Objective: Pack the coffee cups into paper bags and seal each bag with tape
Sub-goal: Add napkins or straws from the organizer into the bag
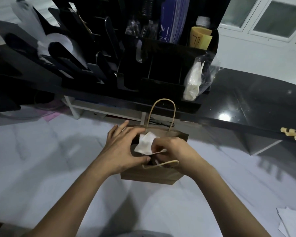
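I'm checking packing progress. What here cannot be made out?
Inside of the brown paper bag, head view: covered by the left hand, the right hand and the white crumpled paper it pinches; no cup shows.
The tan curled strips on the black counter edge: too small to call tape.
The white sheets, bottom right: cut off by the frame edge.

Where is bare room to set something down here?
Bare: white counter left of the paper bag, and right up to the white sheets. Crowded: black organizer behind, and the bag mouth, where right hand pinches white paper beside left hand.
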Motion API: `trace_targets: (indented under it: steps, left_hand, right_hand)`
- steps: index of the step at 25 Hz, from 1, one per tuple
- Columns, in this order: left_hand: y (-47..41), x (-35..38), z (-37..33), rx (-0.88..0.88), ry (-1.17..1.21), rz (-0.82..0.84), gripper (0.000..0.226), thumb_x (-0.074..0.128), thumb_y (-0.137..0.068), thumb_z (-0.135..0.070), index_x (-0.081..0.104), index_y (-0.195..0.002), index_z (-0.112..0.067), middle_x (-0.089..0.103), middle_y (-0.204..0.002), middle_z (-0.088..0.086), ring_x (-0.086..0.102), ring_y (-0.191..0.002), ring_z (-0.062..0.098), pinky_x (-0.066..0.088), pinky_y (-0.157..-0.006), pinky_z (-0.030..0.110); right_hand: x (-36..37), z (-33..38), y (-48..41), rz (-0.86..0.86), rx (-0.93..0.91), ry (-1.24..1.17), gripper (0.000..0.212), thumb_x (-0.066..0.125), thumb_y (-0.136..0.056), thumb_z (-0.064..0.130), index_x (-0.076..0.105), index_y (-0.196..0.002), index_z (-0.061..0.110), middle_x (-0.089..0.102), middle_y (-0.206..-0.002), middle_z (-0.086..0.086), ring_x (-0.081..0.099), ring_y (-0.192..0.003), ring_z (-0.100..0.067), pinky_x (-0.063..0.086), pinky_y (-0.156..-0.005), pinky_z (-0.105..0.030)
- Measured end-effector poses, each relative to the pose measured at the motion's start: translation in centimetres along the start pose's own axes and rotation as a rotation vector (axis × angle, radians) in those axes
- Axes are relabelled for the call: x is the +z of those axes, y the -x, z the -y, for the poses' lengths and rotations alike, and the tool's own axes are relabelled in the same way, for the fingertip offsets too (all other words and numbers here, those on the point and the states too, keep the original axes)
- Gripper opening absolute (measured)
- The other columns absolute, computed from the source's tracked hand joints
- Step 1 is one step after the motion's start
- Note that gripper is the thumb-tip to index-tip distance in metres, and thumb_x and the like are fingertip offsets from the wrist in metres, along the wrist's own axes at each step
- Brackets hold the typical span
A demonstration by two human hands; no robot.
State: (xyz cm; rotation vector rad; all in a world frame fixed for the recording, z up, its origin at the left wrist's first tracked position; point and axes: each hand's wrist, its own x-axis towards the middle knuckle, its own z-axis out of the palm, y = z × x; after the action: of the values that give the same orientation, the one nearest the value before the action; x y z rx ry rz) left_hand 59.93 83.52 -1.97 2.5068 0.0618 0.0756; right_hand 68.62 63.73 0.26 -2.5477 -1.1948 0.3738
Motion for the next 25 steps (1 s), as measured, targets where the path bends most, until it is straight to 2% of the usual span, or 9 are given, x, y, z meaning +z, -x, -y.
trace_targets:
  steps: [3, 6, 9, 12, 14, 17, 20, 22, 25]
  left_hand:
    - [0.0, 0.1, 0.2, 0.018, -0.01, 0.004, 0.087, 0.071, -0.074, -0.066, 0.031, -0.147, -0.043, 0.029, -0.159, -0.011, -0.008, -0.151, 0.004, -0.002, -0.124, 0.042]
    - [0.0, 0.1, 0.4, -0.007, -0.021, -0.005, 0.085, 0.069, -0.074, -0.069, 0.032, -0.147, -0.044, 0.03, -0.159, -0.012, -0.008, -0.151, 0.004, 0.002, -0.125, 0.043]
    - [0.1, -0.1, 0.2, -0.014, -0.019, -0.003, 0.083, 0.07, -0.076, -0.066, 0.033, -0.147, -0.043, 0.029, -0.158, -0.013, -0.007, -0.151, 0.004, 0.005, -0.124, 0.044]
    - [0.1, -0.1, 0.0, -0.032, -0.007, -0.01, 0.081, 0.072, -0.077, -0.063, 0.034, -0.146, -0.044, 0.028, -0.158, -0.013, -0.007, -0.15, 0.003, 0.006, -0.123, 0.042]
    - [0.0, 0.0, 0.0, -0.031, -0.005, -0.007, 0.079, 0.072, -0.078, -0.063, 0.034, -0.145, -0.045, 0.029, -0.158, -0.013, -0.006, -0.15, 0.005, 0.007, -0.121, 0.041]
    - [0.0, 0.0, 0.0, -0.021, -0.013, -0.001, 0.073, 0.07, -0.08, -0.062, 0.038, -0.143, -0.045, 0.031, -0.157, -0.013, -0.004, -0.15, 0.005, 0.008, -0.12, 0.041]
    - [0.1, 0.1, -0.2, -0.023, 0.003, -0.007, 0.064, 0.069, -0.084, -0.059, 0.042, -0.14, -0.043, 0.035, -0.154, -0.014, 0.0, -0.151, 0.006, 0.01, -0.12, 0.042]
    - [0.2, 0.1, -0.3, -0.021, 0.039, -0.044, 0.05, 0.067, -0.088, -0.051, 0.049, -0.134, -0.043, 0.042, -0.148, -0.016, 0.009, -0.15, 0.01, 0.017, -0.121, 0.044]
    - [0.6, -0.3, -0.1, -0.001, 0.147, -0.173, 0.025, 0.063, -0.094, -0.035, 0.06, -0.119, -0.04, 0.053, -0.127, -0.022, 0.033, -0.136, 0.007, 0.034, -0.11, 0.04]
  right_hand:
    - [0.1, 0.0, -2.0, 0.183, 0.008, 0.115, 0.017, 0.072, -0.089, 0.021, 0.061, -0.086, 0.033, 0.068, -0.09, 0.01, 0.065, -0.085, -0.01, 0.056, -0.074, -0.029]
    - [0.6, -0.6, -2.7, 0.246, 0.068, 0.073, 0.021, 0.074, -0.09, 0.016, 0.064, -0.097, 0.033, 0.068, -0.101, 0.011, 0.067, -0.093, -0.008, 0.059, -0.082, -0.028]
    - [0.3, -1.2, -2.1, 0.245, 0.101, -0.015, 0.028, 0.075, -0.09, 0.014, 0.066, -0.111, 0.031, 0.068, -0.108, 0.01, 0.066, -0.097, -0.004, 0.06, -0.084, -0.028]
    - [-1.0, -1.3, -1.0, 0.21, 0.111, -0.116, 0.033, 0.08, -0.086, 0.023, 0.066, -0.114, 0.033, 0.067, -0.112, 0.012, 0.065, -0.099, -0.001, 0.059, -0.085, -0.029]
    - [-1.7, -1.2, -0.2, 0.168, 0.121, -0.133, 0.027, 0.078, -0.087, 0.033, 0.07, -0.113, 0.031, 0.068, -0.111, 0.012, 0.063, -0.1, -0.002, 0.058, -0.086, -0.03]
    - [-1.7, -0.9, 0.4, 0.166, 0.137, -0.086, 0.016, 0.07, -0.093, 0.032, 0.077, -0.107, 0.028, 0.071, -0.107, 0.008, 0.063, -0.097, -0.01, 0.057, -0.085, -0.037]
    - [-1.1, -0.7, 0.9, 0.202, 0.184, -0.081, 0.026, 0.061, -0.098, 0.045, 0.078, -0.102, 0.026, 0.069, -0.099, 0.007, 0.063, -0.087, -0.014, 0.057, -0.08, -0.04]
    - [-1.0, -0.8, 1.4, 0.109, 0.203, -0.126, 0.029, 0.056, -0.1, 0.047, 0.077, -0.1, 0.027, 0.067, -0.094, 0.011, 0.062, -0.083, -0.013, 0.056, -0.076, -0.041]
    - [-1.3, -1.6, 2.7, -0.228, 0.193, -0.168, 0.025, 0.055, -0.101, 0.039, 0.072, -0.091, 0.024, 0.065, -0.086, 0.011, 0.059, -0.08, -0.01, 0.051, -0.07, -0.036]
